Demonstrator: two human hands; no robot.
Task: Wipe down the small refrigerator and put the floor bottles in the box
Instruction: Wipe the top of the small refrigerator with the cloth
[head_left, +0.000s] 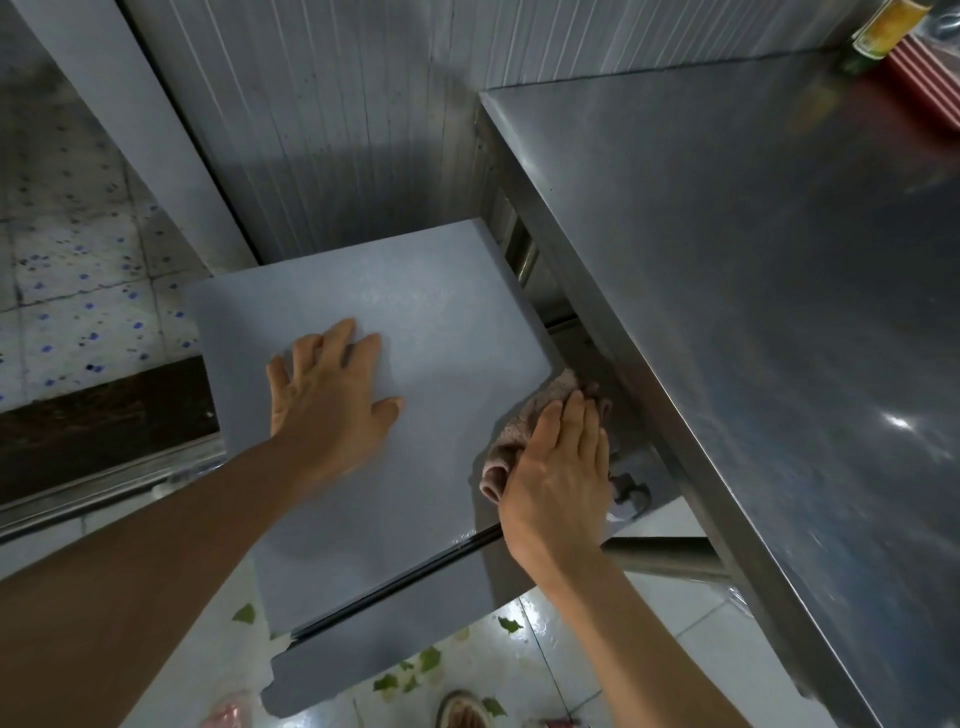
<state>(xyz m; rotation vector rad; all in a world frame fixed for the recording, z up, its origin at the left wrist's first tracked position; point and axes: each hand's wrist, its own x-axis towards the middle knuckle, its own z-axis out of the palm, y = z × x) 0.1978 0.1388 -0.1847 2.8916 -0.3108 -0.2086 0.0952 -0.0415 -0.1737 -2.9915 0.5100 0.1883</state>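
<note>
The small refrigerator (415, 332) is seen from above in the centre of the frame, its flat grey-blue top filling the middle. The left hand (327, 395) is laid flat on that top, fingers (337, 338) released and spread, nothing grasped. At the refrigerator's right edge, a pinkish cloth (524, 431) is pressed under the right hand (561, 478); its fingers (584, 415) are stretched out over the cloth rather than clenched. A steel bench (779, 260) is seen just beside the refrigerator, occupying the right of the frame. Green leaf scraps (415, 670) are scattered on the tiled floor (67, 270) at the bottom centre.
</note>
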